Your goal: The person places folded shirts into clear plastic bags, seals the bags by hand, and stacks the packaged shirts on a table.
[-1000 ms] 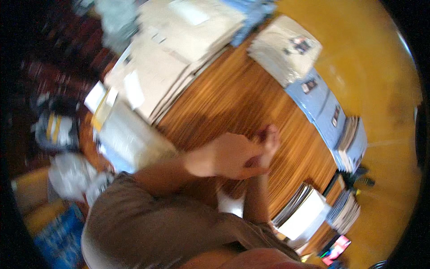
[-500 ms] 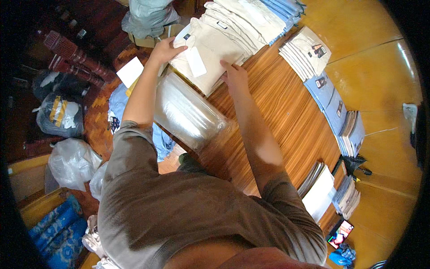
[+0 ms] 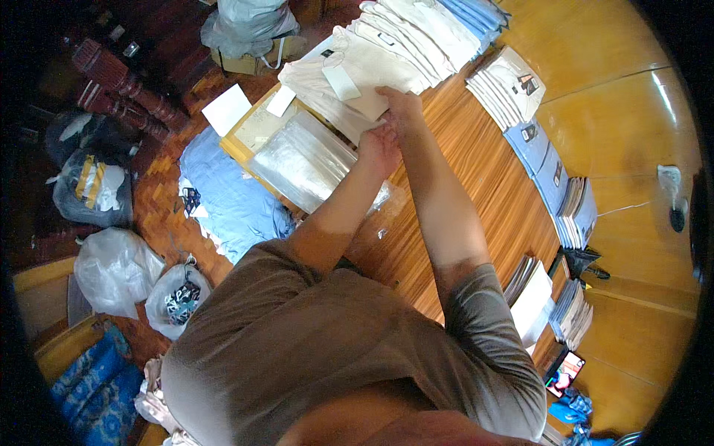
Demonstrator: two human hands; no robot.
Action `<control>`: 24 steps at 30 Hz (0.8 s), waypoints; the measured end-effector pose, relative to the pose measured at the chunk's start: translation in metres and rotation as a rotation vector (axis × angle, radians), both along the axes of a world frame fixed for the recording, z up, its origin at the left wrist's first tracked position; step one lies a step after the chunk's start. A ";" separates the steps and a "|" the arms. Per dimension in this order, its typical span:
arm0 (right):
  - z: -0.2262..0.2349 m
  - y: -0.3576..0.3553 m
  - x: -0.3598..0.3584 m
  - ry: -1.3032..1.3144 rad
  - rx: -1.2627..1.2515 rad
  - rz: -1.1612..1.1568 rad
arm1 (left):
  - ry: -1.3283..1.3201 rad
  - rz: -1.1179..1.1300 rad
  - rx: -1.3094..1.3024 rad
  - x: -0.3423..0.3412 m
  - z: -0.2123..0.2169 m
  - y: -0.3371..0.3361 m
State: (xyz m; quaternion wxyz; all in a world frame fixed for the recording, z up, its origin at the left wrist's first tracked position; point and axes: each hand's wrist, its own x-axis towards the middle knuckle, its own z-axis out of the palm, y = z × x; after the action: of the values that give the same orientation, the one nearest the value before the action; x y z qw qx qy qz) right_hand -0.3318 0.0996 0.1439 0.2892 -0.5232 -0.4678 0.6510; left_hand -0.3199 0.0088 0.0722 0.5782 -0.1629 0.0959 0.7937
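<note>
Overhead, from the head camera, both hands meet at about twelve o'clock from the person's chest, over the wooden table (image 3: 476,193). The right hand (image 3: 401,104) has its fingers closed on the near edge of a folded cream shirt (image 3: 349,89) that lies on top of a row of similar folded shirts. The left hand (image 3: 379,145) sits just beside it, at seven o'clock from the right one, curled with its fingertips at the same shirt edge; whether it truly grips cannot be told. A stack of clear plastic bags (image 3: 305,160) lies at nine o'clock of the left hand, touching its wrist side. At two o'clock, well apart, rest stacks of white packaged shirts (image 3: 506,85) and blue packaged shirts (image 3: 543,160). On the floor at eight o'clock lies a light blue cloth (image 3: 230,201).
</note>
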 end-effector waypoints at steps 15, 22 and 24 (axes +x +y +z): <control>-0.005 -0.069 0.283 -0.013 0.095 -0.067 | -0.021 0.037 0.541 0.092 -0.001 -0.010; -0.052 -0.117 0.477 0.012 0.036 -0.054 | 0.640 -0.285 0.367 0.207 -0.029 -0.086; -0.067 -0.128 0.516 -0.095 0.075 -0.036 | -0.062 -0.616 0.324 0.205 -0.030 -0.108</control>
State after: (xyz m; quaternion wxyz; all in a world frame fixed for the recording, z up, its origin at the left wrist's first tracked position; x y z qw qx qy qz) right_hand 0.1841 -0.0284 0.0768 0.2977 -0.5506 -0.4957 0.6020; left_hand -0.1151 -0.0992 0.0420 0.8114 -0.0563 -0.0043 0.5817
